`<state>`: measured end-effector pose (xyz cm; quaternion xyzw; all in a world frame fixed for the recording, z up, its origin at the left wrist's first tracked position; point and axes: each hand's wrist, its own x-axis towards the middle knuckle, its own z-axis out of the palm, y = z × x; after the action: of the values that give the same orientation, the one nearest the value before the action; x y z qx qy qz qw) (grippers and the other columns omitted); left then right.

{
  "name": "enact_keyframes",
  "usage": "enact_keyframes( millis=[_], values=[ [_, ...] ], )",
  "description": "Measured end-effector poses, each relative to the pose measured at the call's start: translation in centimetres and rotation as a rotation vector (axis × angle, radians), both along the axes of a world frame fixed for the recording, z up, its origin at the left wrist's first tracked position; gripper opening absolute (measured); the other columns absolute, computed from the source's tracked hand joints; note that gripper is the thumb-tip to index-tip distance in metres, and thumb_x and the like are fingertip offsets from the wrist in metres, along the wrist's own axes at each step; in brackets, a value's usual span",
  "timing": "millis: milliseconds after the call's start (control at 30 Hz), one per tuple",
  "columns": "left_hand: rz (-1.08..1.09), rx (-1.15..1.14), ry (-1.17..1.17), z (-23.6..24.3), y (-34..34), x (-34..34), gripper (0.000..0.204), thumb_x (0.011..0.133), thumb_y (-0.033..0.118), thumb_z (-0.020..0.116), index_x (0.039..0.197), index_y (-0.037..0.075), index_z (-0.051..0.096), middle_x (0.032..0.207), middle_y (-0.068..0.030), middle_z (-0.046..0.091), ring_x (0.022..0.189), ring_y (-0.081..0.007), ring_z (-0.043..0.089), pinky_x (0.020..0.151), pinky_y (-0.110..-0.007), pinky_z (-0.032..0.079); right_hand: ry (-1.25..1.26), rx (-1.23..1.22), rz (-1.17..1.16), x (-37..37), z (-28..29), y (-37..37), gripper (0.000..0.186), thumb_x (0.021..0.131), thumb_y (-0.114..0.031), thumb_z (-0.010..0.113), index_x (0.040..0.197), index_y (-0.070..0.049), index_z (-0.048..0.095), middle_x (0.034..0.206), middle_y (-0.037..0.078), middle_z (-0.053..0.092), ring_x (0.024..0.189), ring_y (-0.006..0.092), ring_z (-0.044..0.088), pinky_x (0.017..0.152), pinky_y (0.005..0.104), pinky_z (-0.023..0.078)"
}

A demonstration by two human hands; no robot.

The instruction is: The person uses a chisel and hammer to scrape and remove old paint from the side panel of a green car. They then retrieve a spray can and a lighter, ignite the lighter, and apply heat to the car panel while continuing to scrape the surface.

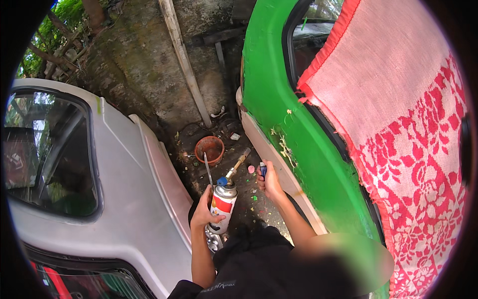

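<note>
At lower centre, the left hand [201,212] wraps its fingers around a gas-canister blowtorch [223,202] and thin metal blade [207,168]; just right of centre, the right hand [271,180] clasps a blue lighter [263,170], fingers folded

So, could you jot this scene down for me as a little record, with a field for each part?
Left hand: the hand grips a red-and-white cylindrical gas canister with a metal torch nozzle; a thin metal blade sticks up beside it
Right hand: the hand holds a small blue object, probably a lighter
Flame: none visible
Ground: round reddish-brown bowl
Left side: grey car
Right side: green car, paint peeling, partly covered by a red-and-pink floral cloth
</note>
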<state>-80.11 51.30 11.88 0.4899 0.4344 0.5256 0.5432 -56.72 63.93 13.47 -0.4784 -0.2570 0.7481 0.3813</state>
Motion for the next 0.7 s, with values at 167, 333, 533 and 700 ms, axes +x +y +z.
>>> enact_keyframes(
  millis=[167, 333, 533, 700],
  values=[
    [-0.062, -0.005, -0.004, 0.7, 0.8, 0.1, 0.119, 0.049, 0.026, 0.095, 0.143, -0.009, 0.031, 0.126, -0.0092, 0.054, 0.119, -0.0164, 0.050, 0.108, -0.029, 0.035, 0.004, 0.099, 0.003, -1.1, 1.2, 1.8, 0.051, 0.096, -0.053, 0.034, 0.063, -0.014, 0.035, 0.052, -0.004, 0.027, 0.040, 0.0094, 0.019, 0.041, 0.0282, 0.013],
    [-0.050, -0.022, 0.012, 0.1, 0.6, 0.1, 0.121, 0.049, 0.025, 0.095, 0.144, -0.009, 0.029, 0.128, -0.0096, 0.053, 0.119, -0.0165, 0.049, 0.108, -0.030, 0.035, 0.064, 0.023, -0.014, -1.7, 1.2, 2.1, 0.048, 0.094, -0.048, 0.026, 0.062, -0.014, 0.035, 0.051, -0.004, 0.028, 0.039, 0.0100, 0.019, 0.039, 0.0290, 0.011],
    [-0.066, -0.028, 0.005, -0.4, 0.6, 0.0, 0.125, 0.049, 0.023, 0.095, 0.147, -0.010, 0.026, 0.130, -0.0101, 0.052, 0.122, -0.0172, 0.048, 0.110, -0.030, 0.034, 0.103, 0.002, -0.039, -1.7, 0.7, 2.6, 0.049, 0.095, -0.050, 0.028, 0.064, -0.012, 0.039, 0.049, -0.003, 0.031, 0.038, 0.0121, 0.022, 0.038, 0.0310, 0.015],
    [-0.054, 0.001, 0.019, -0.6, 0.7, -0.3, 0.128, 0.048, 0.023, 0.095, 0.148, -0.010, 0.023, 0.133, -0.0111, 0.051, 0.124, -0.0182, 0.048, 0.111, -0.031, 0.033, 0.106, -0.051, -0.027, -1.2, 1.3, 1.6, 0.051, 0.095, -0.052, 0.030, 0.067, -0.013, 0.042, 0.050, -0.004, 0.031, 0.038, 0.0105, 0.023, 0.039, 0.0299, 0.015]
  ],
)
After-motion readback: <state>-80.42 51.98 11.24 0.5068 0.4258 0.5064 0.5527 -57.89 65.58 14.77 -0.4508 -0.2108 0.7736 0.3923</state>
